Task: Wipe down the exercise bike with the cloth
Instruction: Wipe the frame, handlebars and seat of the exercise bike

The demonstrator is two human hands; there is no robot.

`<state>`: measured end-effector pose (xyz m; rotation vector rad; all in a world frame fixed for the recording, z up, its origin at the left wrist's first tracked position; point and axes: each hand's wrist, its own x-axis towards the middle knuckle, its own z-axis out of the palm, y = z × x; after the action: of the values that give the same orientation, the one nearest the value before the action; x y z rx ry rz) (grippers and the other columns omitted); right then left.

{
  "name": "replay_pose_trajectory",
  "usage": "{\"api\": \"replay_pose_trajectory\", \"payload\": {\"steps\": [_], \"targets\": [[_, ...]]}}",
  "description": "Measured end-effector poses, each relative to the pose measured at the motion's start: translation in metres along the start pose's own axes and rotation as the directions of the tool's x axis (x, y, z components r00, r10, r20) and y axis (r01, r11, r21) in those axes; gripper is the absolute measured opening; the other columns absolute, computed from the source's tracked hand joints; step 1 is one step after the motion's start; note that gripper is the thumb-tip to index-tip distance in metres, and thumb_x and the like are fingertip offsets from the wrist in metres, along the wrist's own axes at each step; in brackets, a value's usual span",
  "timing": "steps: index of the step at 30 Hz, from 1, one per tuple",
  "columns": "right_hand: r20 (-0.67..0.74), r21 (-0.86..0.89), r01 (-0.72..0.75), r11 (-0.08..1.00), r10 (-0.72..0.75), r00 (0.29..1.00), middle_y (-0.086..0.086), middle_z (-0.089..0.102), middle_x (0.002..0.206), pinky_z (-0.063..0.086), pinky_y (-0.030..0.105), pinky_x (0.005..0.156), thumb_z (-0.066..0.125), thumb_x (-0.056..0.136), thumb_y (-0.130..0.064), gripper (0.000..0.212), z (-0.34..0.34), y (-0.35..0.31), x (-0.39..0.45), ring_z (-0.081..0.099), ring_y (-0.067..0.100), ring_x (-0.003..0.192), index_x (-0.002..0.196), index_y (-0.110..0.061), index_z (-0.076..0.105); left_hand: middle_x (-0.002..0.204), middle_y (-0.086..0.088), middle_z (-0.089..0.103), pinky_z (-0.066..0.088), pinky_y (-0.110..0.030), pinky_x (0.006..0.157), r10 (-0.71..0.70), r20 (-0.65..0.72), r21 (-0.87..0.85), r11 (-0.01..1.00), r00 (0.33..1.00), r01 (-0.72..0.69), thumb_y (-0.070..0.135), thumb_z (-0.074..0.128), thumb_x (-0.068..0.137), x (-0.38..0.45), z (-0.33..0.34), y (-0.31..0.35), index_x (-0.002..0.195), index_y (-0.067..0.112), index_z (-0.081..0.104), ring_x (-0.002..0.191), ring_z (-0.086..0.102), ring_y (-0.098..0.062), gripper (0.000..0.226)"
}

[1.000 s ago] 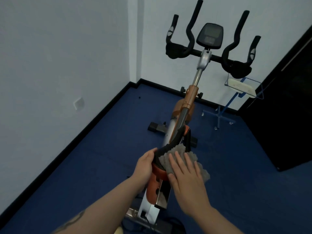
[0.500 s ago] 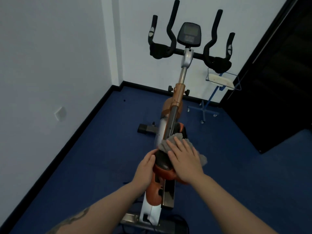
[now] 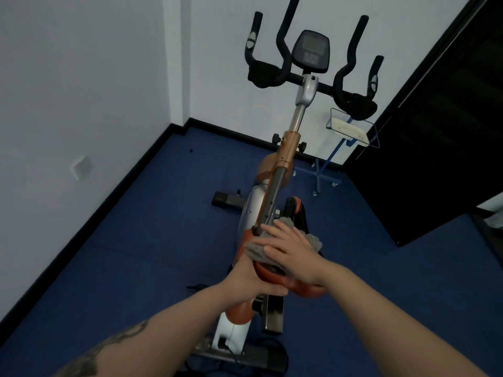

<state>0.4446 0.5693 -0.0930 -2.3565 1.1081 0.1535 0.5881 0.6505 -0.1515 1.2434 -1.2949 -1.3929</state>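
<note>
A: Right hand (image 3: 292,253) flat on the cloth (image 3: 257,250), fingers straight and spread, pressing it onto the front of the saddle (image 3: 272,270).

B: And the left hand (image 3: 246,278)?

A: It grips the saddle's left side, fingers curled underneath. The bike (image 3: 283,156) stands on blue floor (image 3: 136,254) in the corner, handlebars (image 3: 313,80) toward the wall.

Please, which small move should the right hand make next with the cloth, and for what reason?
Probably slide the right hand forward, carrying the grey cloth onto the frame bar. The hand lies flat on the cloth over the seat front, the left hand steadies the seat, and the bar starts just ahead.
</note>
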Motion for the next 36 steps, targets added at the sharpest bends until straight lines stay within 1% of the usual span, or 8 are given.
{"api": "replay_pose_trajectory", "payload": {"steps": [3, 8, 13, 20, 25, 30, 33, 36], "targets": [[-0.036, -0.108, -0.1, 0.989, 0.096, 0.995, -0.016, 0.014, 0.161, -0.012, 0.043, 0.117, 0.024, 0.104, -0.05, 0.041, -0.001, -0.009, 0.014, -0.008, 0.008, 0.149, 0.139, -0.045, 0.045, 0.138, 0.009, 0.051, 0.044, -0.023, 0.104, -0.07, 0.026, -0.006, 0.997, 0.997, 0.071, 0.019, 0.095, 0.058, 0.0, -0.001, 0.002, 0.145, 0.022, 0.026, 0.127, 0.05, -0.004, 0.111], [0.0, -0.175, 0.104, 0.979, -0.105, 0.994, -0.018, 0.023, 0.158, -0.014, 0.042, 0.116, 0.025, 0.1, -0.055, 0.044, 0.012, -0.012, 0.005, -0.001, 0.006, 0.149, 0.139, -0.048, 0.044, 0.12, 0.006, 0.062, 0.05, -0.02, 0.096, -0.128, 0.05, 0.087, 0.989, 0.99, 0.123, 0.014, 0.09, 0.067, -0.002, -0.001, 0.006, 0.131, 0.011, 0.052, 0.118, 0.059, -0.016, 0.074], [-0.148, -0.13, -0.223, 0.966, 0.204, 0.968, -0.012, 0.006, 0.164, -0.007, 0.042, 0.119, 0.017, 0.105, -0.045, 0.046, 0.004, -0.01, 0.006, -0.01, 0.009, 0.149, 0.149, -0.043, 0.029, 0.13, 0.004, 0.054, 0.054, -0.019, 0.086, -0.213, 0.094, -0.097, 0.97, 0.972, 0.222, -0.004, 0.081, 0.07, -0.004, -0.01, 0.017, 0.15, 0.022, 0.019, 0.109, 0.06, -0.005, 0.105], [-0.348, 0.025, -0.473, 0.881, 0.451, 0.822, -0.012, -0.003, 0.164, 0.002, 0.04, 0.121, 0.009, 0.102, -0.05, 0.052, 0.035, -0.007, -0.04, -0.005, 0.013, 0.15, 0.153, -0.044, 0.001, 0.122, -0.002, 0.063, 0.05, -0.011, 0.074, -0.178, -0.05, -0.279, 0.947, 0.983, 0.158, -0.007, 0.038, 0.092, 0.019, -0.016, 0.051, 0.132, 0.016, 0.055, 0.099, 0.065, 0.0, 0.049], [-0.314, 0.179, -0.634, 0.752, 0.655, 0.688, 0.001, 0.012, 0.163, 0.026, 0.047, 0.114, 0.017, 0.103, -0.049, 0.055, 0.03, -0.009, -0.036, 0.02, 0.027, 0.146, 0.155, -0.04, 0.0, 0.135, 0.001, 0.056, 0.039, -0.027, 0.105, -0.171, -0.118, 0.032, 0.984, 0.978, 0.176, 0.033, 0.034, 0.106, 0.043, 0.009, 0.053, 0.137, 0.021, 0.052, 0.12, 0.051, -0.009, 0.038], [-0.39, 0.174, -0.61, 0.773, 0.623, 0.678, 0.0, 0.013, 0.163, 0.031, 0.046, 0.112, 0.015, 0.101, -0.052, 0.055, 0.044, -0.008, -0.051, 0.021, 0.025, 0.144, 0.153, -0.043, 0.0, 0.145, 0.007, 0.048, 0.039, -0.034, 0.099, -0.018, -0.262, 0.484, 0.863, 0.965, 0.147, 0.043, 0.026, 0.104, 0.059, 0.025, 0.042, 0.145, 0.029, 0.04, 0.128, 0.048, -0.014, 0.045], [-0.261, 0.377, -0.625, 0.684, 0.725, 0.637, -0.001, 0.027, 0.157, 0.038, 0.046, 0.103, 0.019, 0.103, -0.052, 0.054, 0.022, 0.003, -0.034, 0.036, 0.026, 0.134, 0.155, -0.04, 0.008, 0.144, 0.008, 0.049, 0.043, -0.039, 0.095, -0.032, -0.29, 0.551, 0.812, 0.956, 0.195, 0.043, 0.025, 0.104, 0.059, 0.027, 0.039, 0.146, 0.032, 0.036, 0.125, 0.052, -0.017, 0.045], [-0.388, 0.367, -0.596, 0.714, 0.7, 0.6, -0.004, 0.026, 0.156, 0.042, 0.046, 0.101, 0.017, 0.099, -0.055, 0.058, 0.042, -0.013, -0.045, 0.029, 0.021, 0.136, 0.154, -0.041, 0.008, 0.142, 0.008, 0.051, 0.044, -0.04, 0.095, -0.04, -0.279, 0.535, 0.823, 0.96, 0.19, 0.039, 0.029, 0.104, 0.055, 0.025, 0.037, 0.145, 0.035, 0.035, 0.122, 0.053, -0.016, 0.042]]}}
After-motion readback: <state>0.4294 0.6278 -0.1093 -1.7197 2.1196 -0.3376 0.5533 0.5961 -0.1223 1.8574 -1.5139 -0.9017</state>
